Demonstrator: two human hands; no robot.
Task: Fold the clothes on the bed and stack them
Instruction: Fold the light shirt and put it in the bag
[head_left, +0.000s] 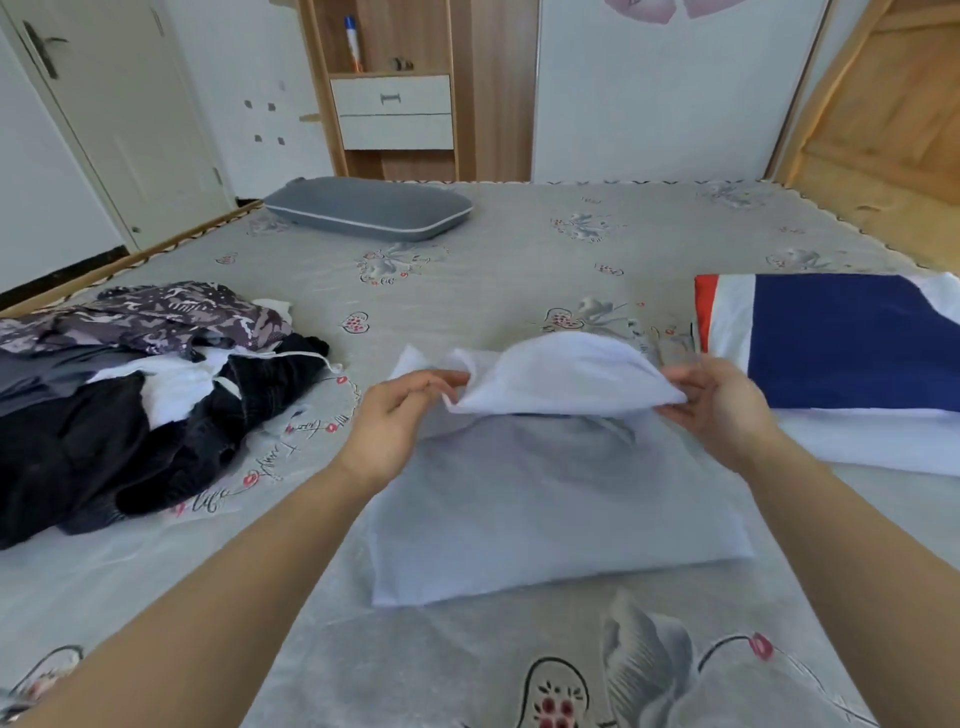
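Mid-bed, white garment (561, 499) half folded.
Left hand (400, 415) and right hand (722, 410) each pinch its raised far edge; advice: draw it level to the near hem, corners matched, then smooth.

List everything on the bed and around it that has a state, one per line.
White shirt: half folded, far edge lifted.
Left hand: pinching the shirt.
Right hand: pinching the shirt.
Clothes pile: unfolded.
Striped garment: folded flat.
Drawers: closed.
Door: closed.
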